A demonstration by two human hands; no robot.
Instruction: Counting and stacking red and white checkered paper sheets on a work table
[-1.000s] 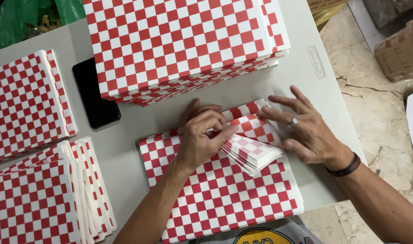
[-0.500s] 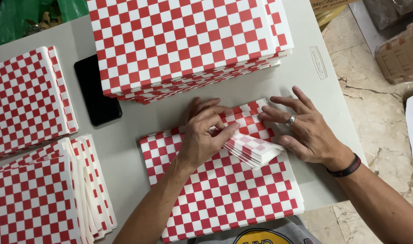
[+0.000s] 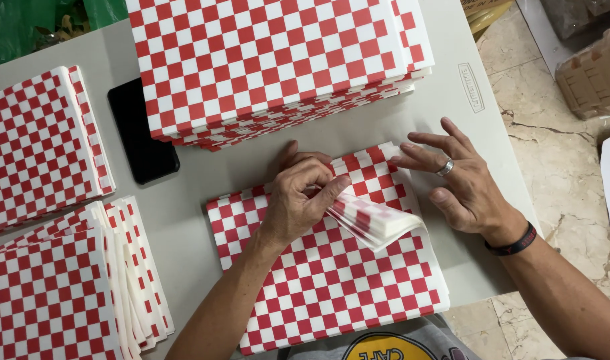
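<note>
Left hand (image 3: 298, 203) is curled over the near stack of red-and-white checkered paper sheets (image 3: 332, 280), thumb and fingers pinched on a lifted bundle of sheet corners (image 3: 375, 223) that fans up and out toward the right. Right hand (image 3: 462, 183) sits just beside that fan, fingers spread wide and flat, holding nothing, fingertips at the stack's far right corner, a ring on one finger and a dark band at the wrist. That near stack lies on the grey table (image 3: 462, 107) with its long axis running left to right, tilted a little so the right end sits farther away; the raised corners point toward the right wrist. How many sheets are pinched up, I can't count, and the left palm hides where the fold begins. The stack's near edge meets a grey printed shirt at the bottom of the view. Beyond the hands, a taller pile of checkered sheets (image 3: 272, 60) runs off the top edge. Between it and the left-side piles (image 3: 38, 147) lies a flat black slab (image 3: 142, 133), partly tucked under the tall pile. Another fanned pile (image 3: 58, 287) is cut off at lower left.
</note>
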